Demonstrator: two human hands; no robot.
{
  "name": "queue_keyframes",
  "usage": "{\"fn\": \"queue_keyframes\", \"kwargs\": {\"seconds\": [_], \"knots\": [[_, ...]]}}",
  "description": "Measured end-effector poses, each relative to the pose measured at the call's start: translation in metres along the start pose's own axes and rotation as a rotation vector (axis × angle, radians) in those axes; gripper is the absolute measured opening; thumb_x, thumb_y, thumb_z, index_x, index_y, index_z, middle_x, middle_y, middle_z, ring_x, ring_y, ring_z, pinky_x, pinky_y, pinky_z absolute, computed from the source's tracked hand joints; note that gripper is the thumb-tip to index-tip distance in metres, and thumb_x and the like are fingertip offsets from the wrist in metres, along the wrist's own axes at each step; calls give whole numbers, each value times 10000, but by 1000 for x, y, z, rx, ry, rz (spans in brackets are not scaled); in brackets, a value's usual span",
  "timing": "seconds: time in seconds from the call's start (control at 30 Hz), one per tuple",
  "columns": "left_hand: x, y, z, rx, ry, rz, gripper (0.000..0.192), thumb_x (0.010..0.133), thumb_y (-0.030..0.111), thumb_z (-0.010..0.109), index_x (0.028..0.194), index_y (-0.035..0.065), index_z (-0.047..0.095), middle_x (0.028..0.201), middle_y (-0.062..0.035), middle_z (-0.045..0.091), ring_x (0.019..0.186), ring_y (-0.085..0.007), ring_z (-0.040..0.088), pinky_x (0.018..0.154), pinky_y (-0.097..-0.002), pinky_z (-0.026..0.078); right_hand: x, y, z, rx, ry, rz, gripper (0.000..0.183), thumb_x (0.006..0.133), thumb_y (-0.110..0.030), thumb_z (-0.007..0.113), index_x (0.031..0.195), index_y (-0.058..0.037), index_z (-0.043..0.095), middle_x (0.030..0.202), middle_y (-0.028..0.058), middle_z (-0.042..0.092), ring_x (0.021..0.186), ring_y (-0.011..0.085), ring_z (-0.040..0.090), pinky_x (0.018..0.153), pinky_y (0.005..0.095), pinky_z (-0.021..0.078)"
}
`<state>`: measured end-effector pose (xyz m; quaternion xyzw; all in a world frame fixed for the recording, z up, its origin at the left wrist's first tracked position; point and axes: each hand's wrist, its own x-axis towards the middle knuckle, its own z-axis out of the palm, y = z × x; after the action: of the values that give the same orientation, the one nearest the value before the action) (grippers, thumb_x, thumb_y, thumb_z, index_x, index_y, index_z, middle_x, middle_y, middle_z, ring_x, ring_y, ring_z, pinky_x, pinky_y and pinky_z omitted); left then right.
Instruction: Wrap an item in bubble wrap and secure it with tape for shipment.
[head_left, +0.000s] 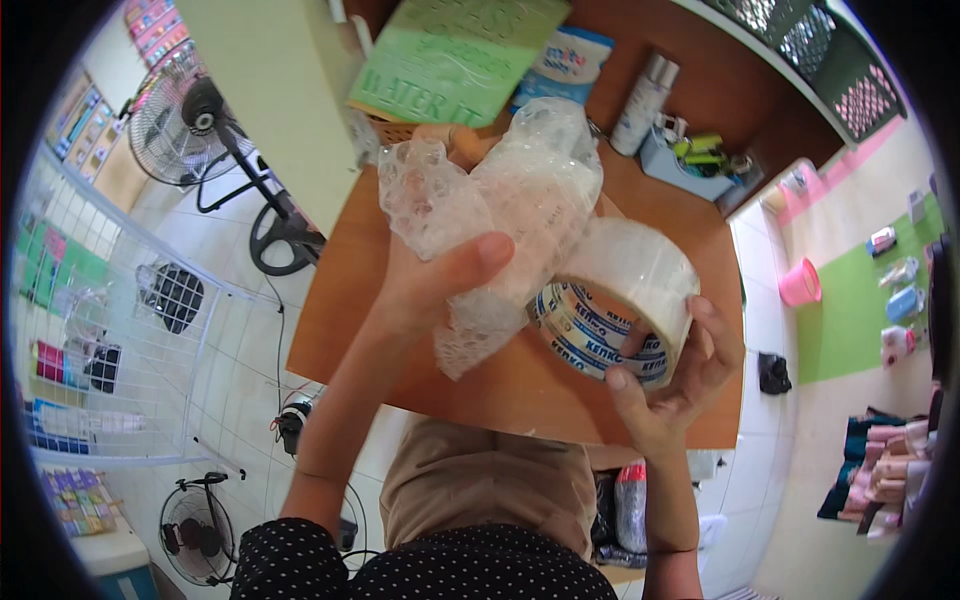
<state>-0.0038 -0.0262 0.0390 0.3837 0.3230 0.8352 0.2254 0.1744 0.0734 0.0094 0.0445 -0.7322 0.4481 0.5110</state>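
My left hand (442, 274) grips a bundle of bubble wrap (536, 202), its thumb lying across the near side. Something pale pink with small print shows dimly through the plastic; I cannot tell what it is. In my right hand (675, 382) is a large roll of clear packing tape (637, 262), held by its rim with the thumb at the cardboard core. The core bears Kenko lettering. The roll's upper left side is right against the wrapped bundle, and both are held above the wooden desk (480, 397). Whether a strip of tape joins them is hard to see.
At the desk's back stand a green-covered book or pad (457, 60) over a woven basket, a blue-and-white packet (562, 64), a spray can (645, 105) and a blue-grey organizer (686, 165). A pedestal fan (202, 120) and white wire rack (112, 322) are left; a pink bin (800, 282) is right.
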Motion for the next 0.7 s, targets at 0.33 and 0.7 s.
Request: {"fn": "queue_keyframes", "kwargs": {"seconds": [0.33,0.7], "knots": [[-28,-23,-59,-249,346,-169,570,771,253,636,1232,56,365,1145,-154,517,1089,-262,539,896,-388,482,51,11,24,-235,-433,185,456,641,-61,687,1094,-72,633,831,105,554,688,216,541,602,307,450],[-35,-23,-88,-325,544,-149,696,845,519,419,1319,10,406,1239,-167,528,1107,-307,540,958,-430,434,33,56,65,146,-240,137,536,649,-25,728,1162,-40,571,951,99,607,897,202,608,796,327,486]]}}
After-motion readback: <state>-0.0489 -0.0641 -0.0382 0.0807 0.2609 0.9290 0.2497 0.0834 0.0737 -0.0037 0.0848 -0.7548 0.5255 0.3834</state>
